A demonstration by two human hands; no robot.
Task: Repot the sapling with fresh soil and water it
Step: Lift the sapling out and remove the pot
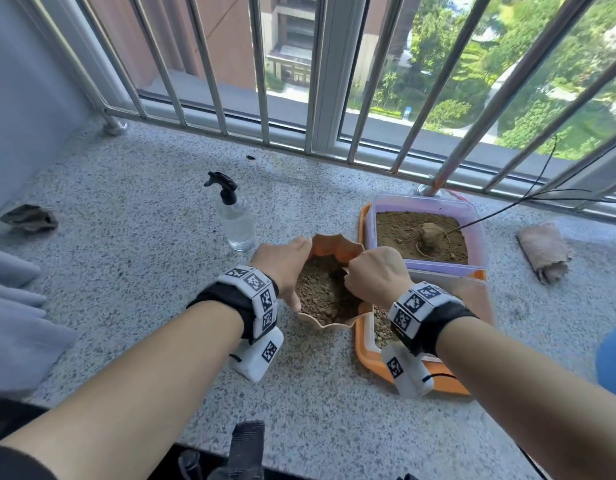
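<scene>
Orange and scalloped, the pot [329, 251] sits on the table [154, 258], partly filled with crumbly soil [317, 296]. The left hand [285, 265] grips its rim; the right hand [375, 275] is curled over the soil, and I cannot tell what it holds. The sapling [433, 235] lies unplanted in the far tub [472, 233]. Planting, topping up and watering with the spray bottle [235, 220] seem left.

Speckled grey polished-stone desk [143, 271]; smooth orange scalloped plastic pot [337, 247] of crumbly brown soil [317, 296]; clear glossy plastic spray bottle [235, 220].
</scene>
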